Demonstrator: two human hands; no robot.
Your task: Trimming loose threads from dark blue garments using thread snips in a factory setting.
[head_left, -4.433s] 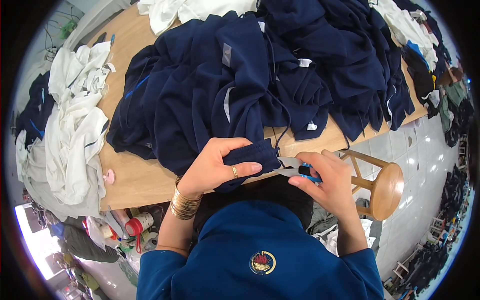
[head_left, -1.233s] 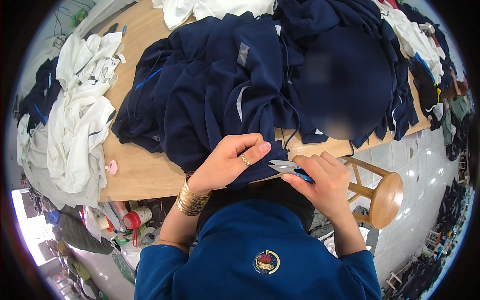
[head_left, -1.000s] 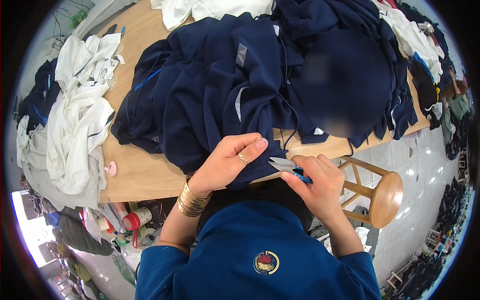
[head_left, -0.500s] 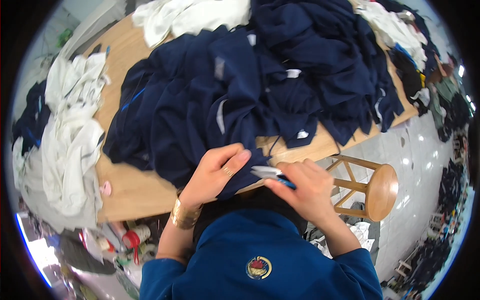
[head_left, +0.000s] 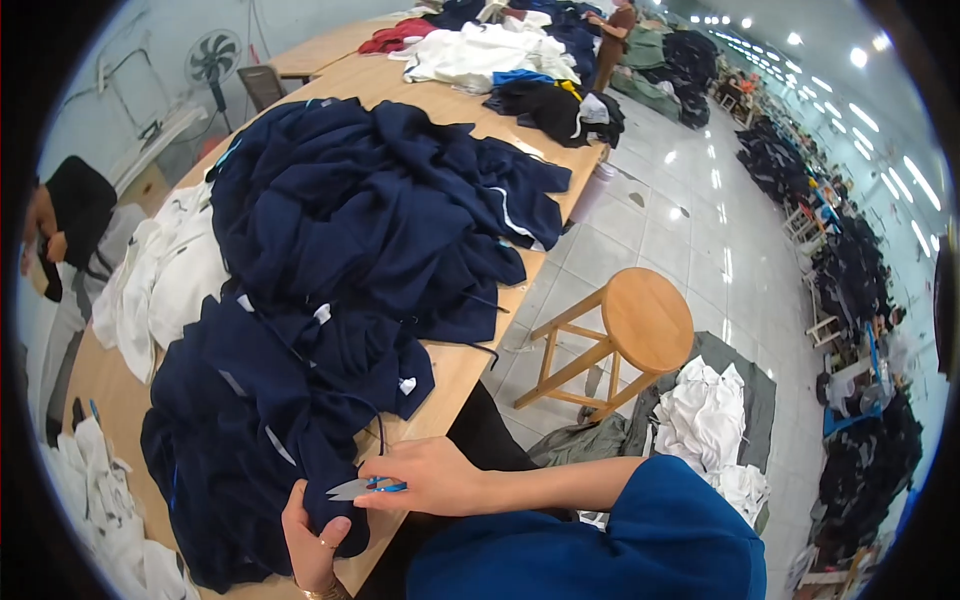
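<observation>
In my right hand (head_left: 430, 478) I hold a pair of thread snips (head_left: 350, 489), with blue handles and pale metal blades, pointing left. The blades lie over the edge of a navy garment (head_left: 240, 430) at the near side of the table. My left hand (head_left: 312, 545) grips that garment's near edge, thumb and index finger apart with dark cloth between them; its other fingers are hidden. A gold bracelet (head_left: 325, 592) shows at the left wrist. Whether the blades touch a thread cannot be made out.
A large navy garment heap (head_left: 350, 200) covers the wooden table (head_left: 460, 375) beyond. White garments (head_left: 170, 270) lie at the left. A wooden stool (head_left: 648, 318) stands right of the table, near white cloth (head_left: 702, 412) on the floor. Another person (head_left: 612, 45) stands far off.
The view has swung up and to the right, showing more of the room. The snips stay in my right hand, and my left hand remains at the garment with thumb and index finger wider apart.
</observation>
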